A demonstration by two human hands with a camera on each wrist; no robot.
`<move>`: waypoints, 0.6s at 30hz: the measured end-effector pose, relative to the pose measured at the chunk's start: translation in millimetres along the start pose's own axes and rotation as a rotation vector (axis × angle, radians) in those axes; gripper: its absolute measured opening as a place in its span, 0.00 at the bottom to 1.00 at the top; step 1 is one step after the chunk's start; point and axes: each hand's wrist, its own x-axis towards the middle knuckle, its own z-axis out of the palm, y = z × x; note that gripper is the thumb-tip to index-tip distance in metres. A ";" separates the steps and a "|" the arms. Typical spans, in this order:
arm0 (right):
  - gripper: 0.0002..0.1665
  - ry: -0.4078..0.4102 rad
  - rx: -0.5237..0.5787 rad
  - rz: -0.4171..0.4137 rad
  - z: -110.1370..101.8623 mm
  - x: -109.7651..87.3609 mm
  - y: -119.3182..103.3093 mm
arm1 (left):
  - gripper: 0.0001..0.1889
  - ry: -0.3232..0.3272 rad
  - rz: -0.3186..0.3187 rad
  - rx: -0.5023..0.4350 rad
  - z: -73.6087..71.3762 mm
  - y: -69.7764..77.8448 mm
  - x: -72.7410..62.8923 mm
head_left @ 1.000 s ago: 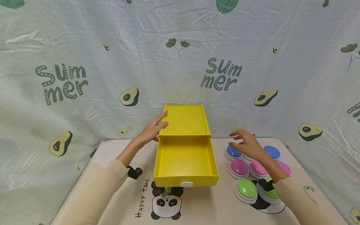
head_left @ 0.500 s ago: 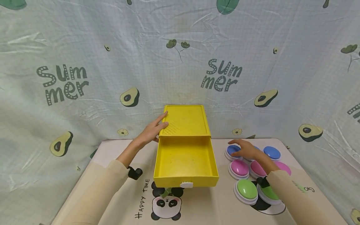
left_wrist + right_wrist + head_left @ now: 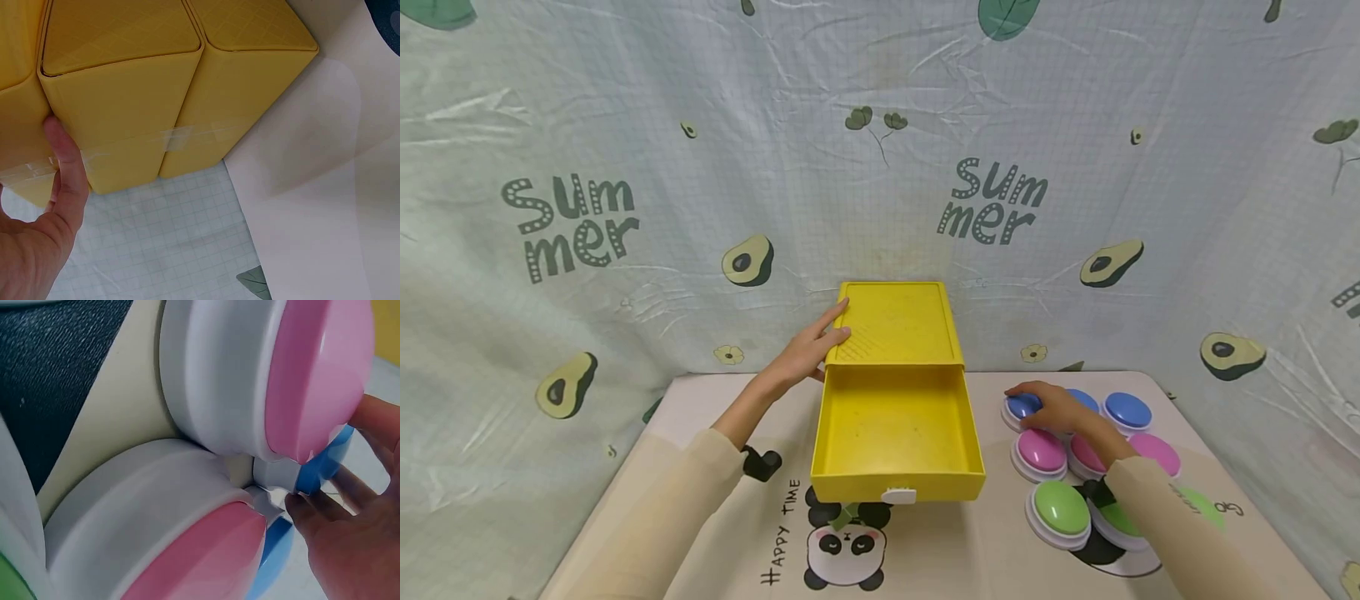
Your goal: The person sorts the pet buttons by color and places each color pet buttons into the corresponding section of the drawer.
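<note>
A yellow drawer box [image 3: 895, 321] stands at the back middle, its top drawer [image 3: 897, 429] pulled out, with a white knob [image 3: 898, 496] in front. My left hand [image 3: 801, 354] rests on the box's left edge, two digits lying on the top; in the left wrist view, a finger touches the side near clear tape. To the right, my right hand [image 3: 1060, 408] reaches over the leftmost blue push button [image 3: 1022, 406] and grips it, fingertips at the far rim and thumb on the near side. The right wrist view shows this blue button [image 3: 325, 465] between the fingers, partly hidden behind a pink one.
Round push buttons on white bases stand in rows on the right: blue [image 3: 1127, 408], pink [image 3: 1042, 450] and green [image 3: 1060, 507], close together. A panda print [image 3: 846, 558] marks the table mat before the drawer. A patterned curtain [image 3: 880, 192] hangs behind.
My right hand has come down from above the buttons onto the leftmost blue push button and closed around it. The left hand and the drawer box have stayed in place.
</note>
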 end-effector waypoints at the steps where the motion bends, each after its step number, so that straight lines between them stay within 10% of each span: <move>1: 0.31 -0.001 0.005 0.006 0.3 0.0 0.5 | 0.35 -0.002 0.001 -0.003 0.1 0.0 -0.1; 18: 0.30 0.134 -0.036 -0.059 -4.4 -0.9 -0.1 | 0.35 0.001 0.004 0.008 1.3 -0.2 -0.3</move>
